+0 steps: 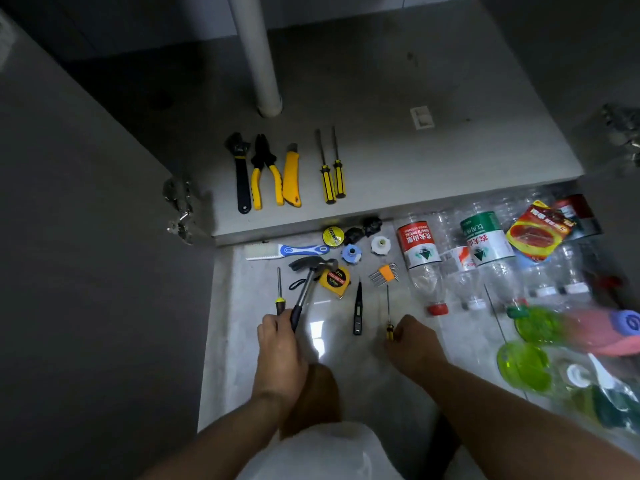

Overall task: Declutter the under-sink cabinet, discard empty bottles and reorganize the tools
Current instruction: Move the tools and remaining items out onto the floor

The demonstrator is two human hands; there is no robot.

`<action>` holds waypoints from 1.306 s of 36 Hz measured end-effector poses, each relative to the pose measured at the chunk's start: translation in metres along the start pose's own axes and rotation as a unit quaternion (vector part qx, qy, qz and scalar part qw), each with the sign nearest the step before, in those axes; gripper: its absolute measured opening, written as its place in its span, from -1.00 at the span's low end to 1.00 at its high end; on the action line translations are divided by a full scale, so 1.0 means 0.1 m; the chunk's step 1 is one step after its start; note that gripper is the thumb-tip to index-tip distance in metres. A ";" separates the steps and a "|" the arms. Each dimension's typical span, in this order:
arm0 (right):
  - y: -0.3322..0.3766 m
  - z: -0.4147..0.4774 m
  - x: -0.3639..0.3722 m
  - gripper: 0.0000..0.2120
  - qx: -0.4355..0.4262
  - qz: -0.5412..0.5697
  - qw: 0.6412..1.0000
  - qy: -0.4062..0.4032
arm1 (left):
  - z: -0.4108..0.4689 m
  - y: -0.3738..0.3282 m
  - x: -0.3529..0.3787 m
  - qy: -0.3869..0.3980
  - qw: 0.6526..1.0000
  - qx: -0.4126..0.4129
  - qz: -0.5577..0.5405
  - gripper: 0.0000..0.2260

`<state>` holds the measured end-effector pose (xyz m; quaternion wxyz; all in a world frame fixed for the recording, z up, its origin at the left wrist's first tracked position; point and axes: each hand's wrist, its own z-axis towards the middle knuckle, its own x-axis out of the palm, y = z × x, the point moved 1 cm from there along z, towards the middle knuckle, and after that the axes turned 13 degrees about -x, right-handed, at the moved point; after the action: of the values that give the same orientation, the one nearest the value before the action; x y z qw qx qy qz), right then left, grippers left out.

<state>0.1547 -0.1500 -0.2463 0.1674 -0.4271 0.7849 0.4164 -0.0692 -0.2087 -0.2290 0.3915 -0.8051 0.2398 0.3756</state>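
Nearest us, our left hand [277,337] curls round the black grip of a steel claw hammer [305,289] and a yellow-black screwdriver [279,292]. Our right hand [414,341] grips a thin yellow-handled screwdriver [390,331]. Under them lies pale glossy floor tile [239,341]. Beyond, on the grey cabinet floor [415,161] near a white drainpipe [258,64], a black wrench [240,174], yellow-handled pliers [265,171], a yellow utility knife [291,178] and two striped screwdrivers [330,171] lie in a row. Clear labelled plastic bottles [419,251] lie to the right.
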 end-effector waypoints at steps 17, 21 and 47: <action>0.03 0.43 -0.03 -0.90 0.067 0.006 0.998 0.002 | 0.43 -0.23 0.25 0.055 0.985 -0.124 -0.103 -0.78; 0.05 0.39 -0.07 -0.81 0.070 0.004 0.997 -0.028 | 0.45 -0.25 0.19 0.090 0.985 -0.100 -0.107 -0.77; 1.74 1.39 -0.95 -0.71 -0.196 0.042 0.965 -0.167 | 2.10 -0.85 -1.13 -0.142 0.982 -0.124 0.012 -0.33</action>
<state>0.0556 0.0619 -0.1816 0.1914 -0.3421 0.6660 0.6346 -0.1672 0.0210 -0.1880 0.3140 -0.7830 0.1432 0.5174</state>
